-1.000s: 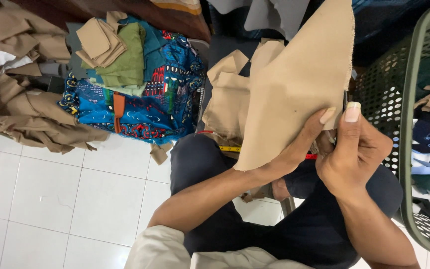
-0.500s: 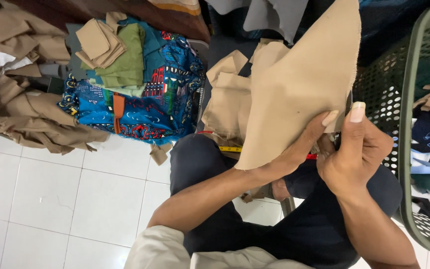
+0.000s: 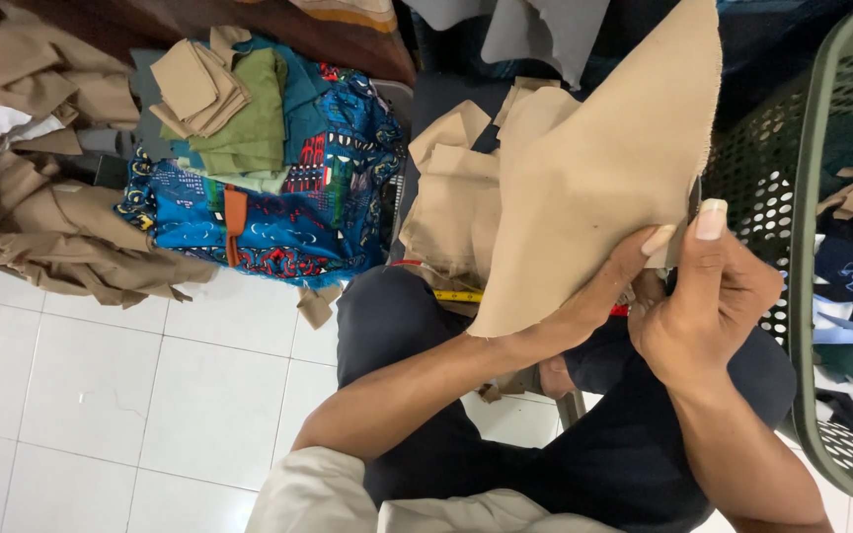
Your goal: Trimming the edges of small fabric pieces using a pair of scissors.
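Tan cloth piece (image 3: 594, 168) in both hands, green basket (image 3: 821, 247) just beside.

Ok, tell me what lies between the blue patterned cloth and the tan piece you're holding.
Head view: a stack of tan cut pieces on the lap, nothing else.
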